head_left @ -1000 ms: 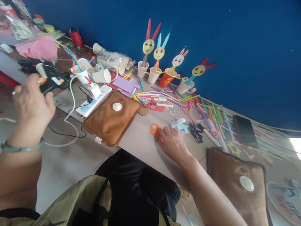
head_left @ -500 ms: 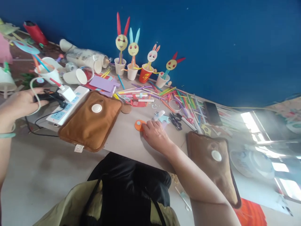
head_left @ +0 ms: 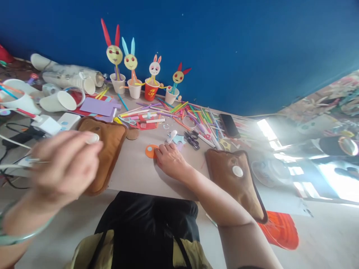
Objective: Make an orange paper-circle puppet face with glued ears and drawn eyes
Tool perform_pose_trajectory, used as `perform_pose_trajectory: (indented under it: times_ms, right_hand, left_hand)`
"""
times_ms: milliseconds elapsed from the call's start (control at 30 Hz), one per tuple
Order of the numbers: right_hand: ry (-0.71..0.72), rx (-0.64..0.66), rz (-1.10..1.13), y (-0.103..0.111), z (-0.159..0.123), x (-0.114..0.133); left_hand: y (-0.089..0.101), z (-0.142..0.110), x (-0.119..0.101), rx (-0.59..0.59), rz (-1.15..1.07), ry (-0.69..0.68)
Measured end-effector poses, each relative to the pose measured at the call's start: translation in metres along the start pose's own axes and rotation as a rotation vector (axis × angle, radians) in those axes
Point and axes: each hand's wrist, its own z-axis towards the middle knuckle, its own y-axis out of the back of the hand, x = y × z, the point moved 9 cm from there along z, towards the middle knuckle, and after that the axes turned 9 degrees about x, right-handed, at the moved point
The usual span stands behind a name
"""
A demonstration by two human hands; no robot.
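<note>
My right hand (head_left: 171, 158) rests on the table with its fingers curled on the right edge of a flat orange paper piece (head_left: 150, 151) that bears a pale blue dot. My left hand (head_left: 66, 164), smeared by motion, hovers in front of the left brown hot-water bag (head_left: 112, 160); its fingers look bent, but whether they hold anything is unclear. Just beyond my right hand lie a white tape-like dispenser (head_left: 171, 136), a light blue paper cutout (head_left: 179, 139) and black scissors (head_left: 192, 139).
Paper-cup rabbit figures (head_left: 134, 89) stand along the blue wall. Many coloured sticks (head_left: 157, 112) lie before them, with purple paper (head_left: 97, 106) to their left. A second brown bag (head_left: 235, 190) and a phone (head_left: 229, 125) are at right. Cables and a charger (head_left: 46, 125) sit at left.
My left hand has moved right, from the cables by the power strip to in front of the left brown bag. The view has turned right. My right hand stays at the orange piece.
</note>
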Motion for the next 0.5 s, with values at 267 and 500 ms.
perform_pose_trajectory:
  times_ms: [267,500]
  right_hand:
    - [-0.051,-0.013,0.044,-0.006,0.005,-0.006]
    - [-0.112,-0.042,0.087,-0.005,0.008,-0.009]
  left_hand:
    - [-0.132,0.025,-0.144,0.49,0.365,-0.365]
    - [-0.132,0.059,-0.112,0.448,0.379,-0.492]
